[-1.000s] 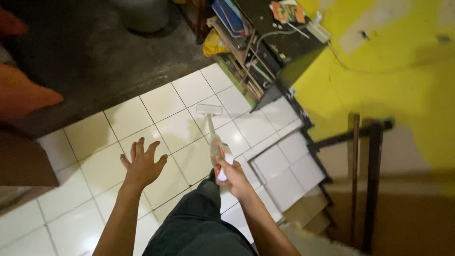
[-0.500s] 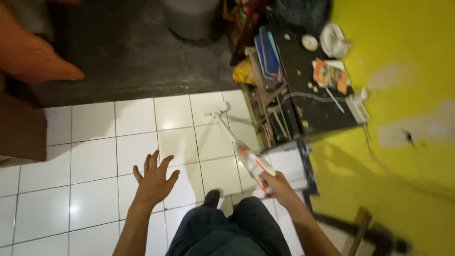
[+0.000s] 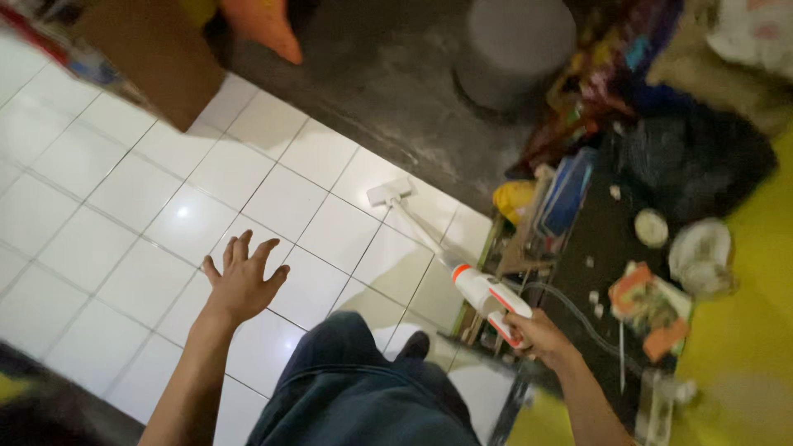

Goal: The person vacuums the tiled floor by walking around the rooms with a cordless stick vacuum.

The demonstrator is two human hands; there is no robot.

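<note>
My right hand (image 3: 535, 332) is clenched around the handle of the white and orange stick vacuum (image 3: 483, 291). Its long tube slants away from me across the white tiled floor (image 3: 124, 206), and its flat head (image 3: 390, 192) rests on a tile near the dark grey floor beyond. My left hand (image 3: 242, 281) hovers over the tiles, fingers spread, grasping nothing
</note>
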